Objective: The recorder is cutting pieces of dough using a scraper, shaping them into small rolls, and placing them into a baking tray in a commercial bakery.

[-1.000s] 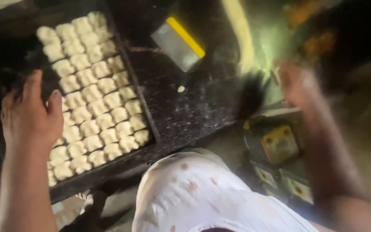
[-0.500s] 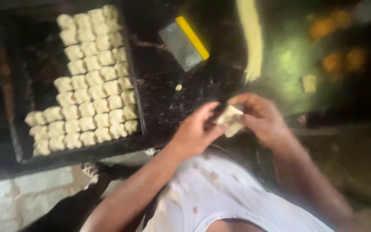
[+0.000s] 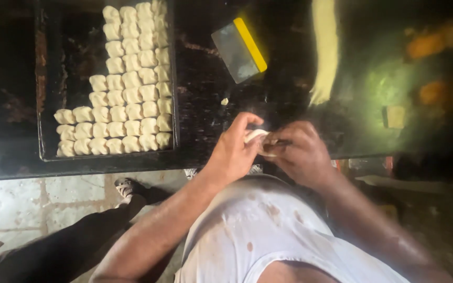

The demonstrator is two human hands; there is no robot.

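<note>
A small piece of pale dough (image 3: 258, 137) is held between both hands just above the near edge of a dark worktable (image 3: 205, 120). The left hand (image 3: 234, 149) is closed around the dough from the left, with its thumb and forefinger pinched over the top of it. The right hand (image 3: 301, 152) is curled against the dough from the other side, its fingers pressed onto the piece, so that only a narrow strip of dough is seen between the two hands. To the left, well apart from the hands, a black baking tray (image 3: 45, 89) is laid on the table, and rows of shaped dough pieces (image 3: 132, 84) are packed closely in its right half. A flat scraper (image 3: 238, 50) with a yellow edge is seen on the table beyond the hands, and a long roll of dough (image 3: 325, 50) lies further right. A tiny crumb of dough (image 3: 225, 101) rests between the scraper and the hands. A stained white shirt (image 3: 268, 236) is worn by the person, and a sandalled foot (image 3: 124, 186) is seen on the tiled floor (image 3: 32, 202) below the table.
</note>
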